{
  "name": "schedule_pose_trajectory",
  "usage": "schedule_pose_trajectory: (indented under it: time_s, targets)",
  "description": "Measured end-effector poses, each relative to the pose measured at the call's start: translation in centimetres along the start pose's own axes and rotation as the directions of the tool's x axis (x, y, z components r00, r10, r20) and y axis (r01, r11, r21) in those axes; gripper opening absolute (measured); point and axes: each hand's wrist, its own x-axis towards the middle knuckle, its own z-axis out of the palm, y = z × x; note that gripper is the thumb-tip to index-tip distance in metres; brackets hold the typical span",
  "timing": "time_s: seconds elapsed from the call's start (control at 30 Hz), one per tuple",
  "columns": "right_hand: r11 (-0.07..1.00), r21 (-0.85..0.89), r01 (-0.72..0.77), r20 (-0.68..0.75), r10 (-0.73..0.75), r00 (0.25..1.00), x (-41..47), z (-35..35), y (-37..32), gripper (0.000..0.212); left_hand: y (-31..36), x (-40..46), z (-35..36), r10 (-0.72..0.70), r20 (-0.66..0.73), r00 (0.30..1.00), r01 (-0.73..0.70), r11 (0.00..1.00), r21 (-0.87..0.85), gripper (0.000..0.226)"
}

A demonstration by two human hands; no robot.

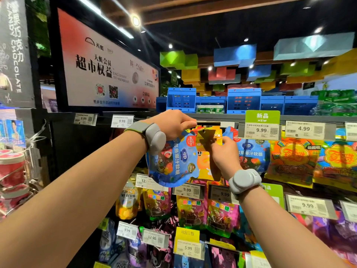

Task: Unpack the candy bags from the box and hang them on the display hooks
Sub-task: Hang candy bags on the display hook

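Observation:
My left hand (173, 122) grips the top of a blue candy bag (172, 163) with fish pictures and is raised to the top row of the display. The bag hangs down from that hand. Beside the hand's fingertips a dark display hook bar (208, 123) sticks out. My right hand (222, 151) pinches the top of a yellow-orange candy bag (207, 140) just under that bar. Another blue bag (251, 151) of the same kind hangs to the right. The box is not in view.
Price tags (261, 130) line the hook fronts. Orange and yellow bags (293, 159) hang at the right, purple and green bags (191, 211) on the rows below. Blue crates (243, 101) stand on top of the shelf. Red cups (11, 167) sit in a wire rack at the left.

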Motion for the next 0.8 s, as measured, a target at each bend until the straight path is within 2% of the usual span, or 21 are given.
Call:
schedule_pose_trajectory:
  time_s: [0.17, 0.33, 0.47, 0.6, 0.8]
  targets:
    - [0.994, -0.089, -0.060, -0.018, 0.059, 0.998, 1.7, 0.5, 1.0, 0.030, 0.0, -0.1, 0.1, -0.014, 0.002, 1.000, 0.014, 1.000, 0.004, 0.042]
    - [0.968, -0.222, -0.114, 0.010, 0.119, 0.993, 4.2, 0.8, 1.7, 0.012, 0.2, 0.0, 0.1, -0.015, 0.013, 1.000, 0.014, 0.999, 0.034, 0.042]
    - [0.962, -0.229, -0.147, 0.024, 0.157, 0.987, 5.4, 1.2, 2.1, 0.023, 0.1, -0.1, 0.2, -0.021, 0.016, 1.000, 0.020, 0.999, 0.036, 0.042]
    - [0.954, -0.248, -0.170, -0.026, 0.169, 0.985, 5.7, 1.4, 2.3, 0.039, 0.4, -0.4, 0.2, -0.020, 0.014, 1.000, 0.020, 0.999, 0.038, 0.043]
    - [0.956, -0.228, -0.187, -0.063, 0.177, 0.982, 5.4, 1.6, 2.3, 0.046, 0.6, -0.4, 0.1, -0.015, 0.010, 1.000, 0.015, 0.999, 0.039, 0.043]
